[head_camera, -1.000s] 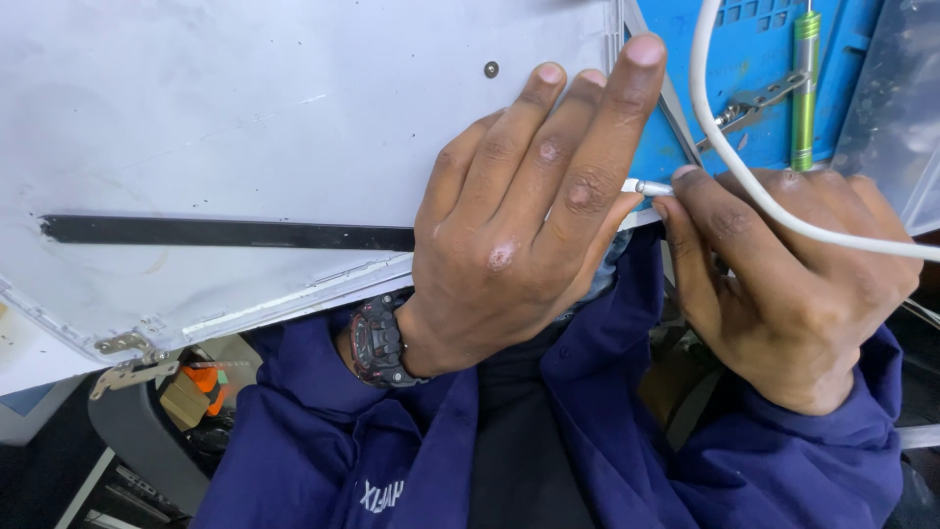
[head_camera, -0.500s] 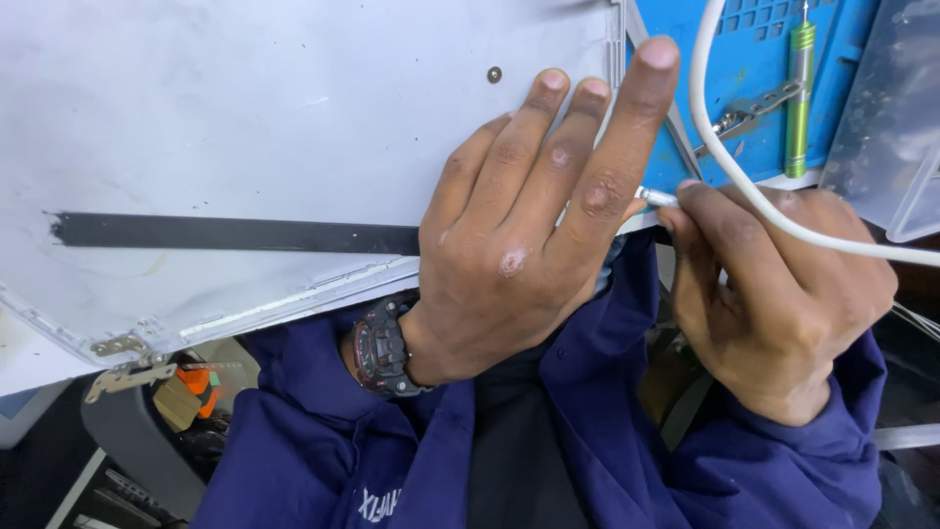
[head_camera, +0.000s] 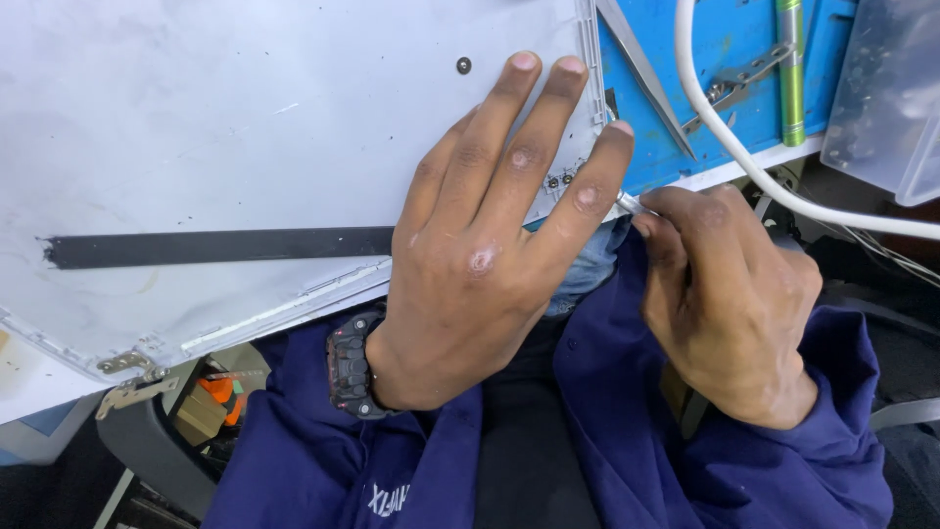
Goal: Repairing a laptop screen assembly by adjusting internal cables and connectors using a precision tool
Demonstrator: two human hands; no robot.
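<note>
Nearest the camera, the dark blue sleeves (head_camera: 548,460) and a black wristwatch (head_camera: 351,364) framed the work. The left hand (head_camera: 490,245) lay flat with fingers spread, pressing down on the corner of the grey-white panel (head_camera: 245,118) rather than gripping anything. Just beside it, the right hand (head_camera: 729,294) was clenched around a slim metal tool (head_camera: 629,203), whose tip met the panel's edge close to a cluster of tiny screws (head_camera: 559,180) and almost under the left index finger. That closeness looked like the main hazard: if the tool had slipped off the edge or a screw head, its point could have jabbed the pressing finger or scratched the panel's surface. The panel overhung the bench toward the lap, so a lapse in downward pressure might have let it tip or slide. Across the panel ran a black strip (head_camera: 215,247), and a lone dark screw (head_camera: 463,66) sat higher up. Farther off, a white cable (head_camera: 744,167) looped over the right hand and could have snagged the wrist and jerked the tool. Beyond lay tweezers (head_camera: 646,73) and a green pen-like tool (head_camera: 789,69) on a blue mat (head_camera: 725,39), with a clear plastic box (head_camera: 891,98) at the far right.
</note>
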